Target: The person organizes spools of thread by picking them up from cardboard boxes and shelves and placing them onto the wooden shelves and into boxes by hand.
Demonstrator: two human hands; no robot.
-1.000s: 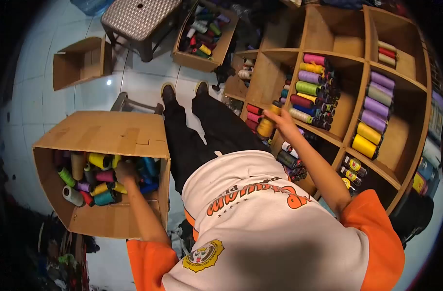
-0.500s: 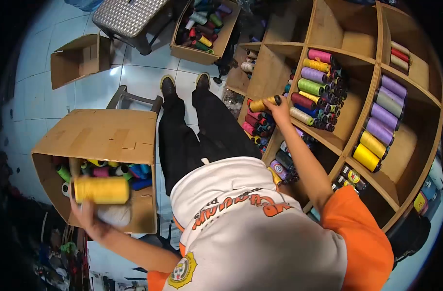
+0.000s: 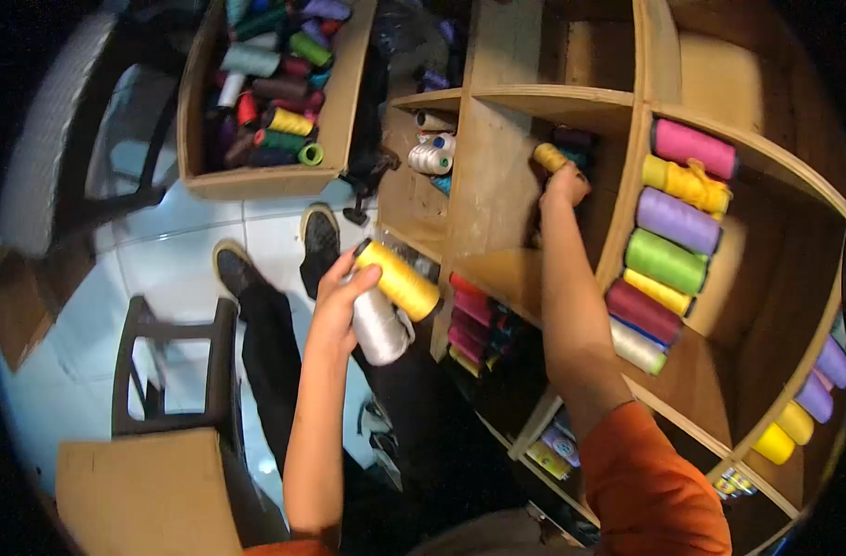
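My left hand [image 3: 335,301] is closed around two thread spools, a yellow thread spool [image 3: 400,281] and a white thread spool [image 3: 379,324], side by side in front of the shelf. My right hand [image 3: 565,185] reaches into a cubby of the wooden shelf [image 3: 497,148], gripping a gold thread spool [image 3: 550,157]. Dark spools [image 3: 571,144] lie deeper in that cubby, partly hidden by the hand. In the neighbouring cubby to the right, a stack shows pink, yellow, purple, green [image 3: 666,260], maroon and cream spools.
An open cardboard box [image 3: 340,111] full of mixed spools stands on the floor at the upper left. A dark stool [image 3: 175,371] and a cardboard flap [image 3: 145,496] are at the lower left. More spools [image 3: 469,324] fill a lower cubby.
The view has turned toward the shelf. My left hand has left the cardboard box and now carries a yellow and a white spool. My right hand has moved the gold spool into a cubby.
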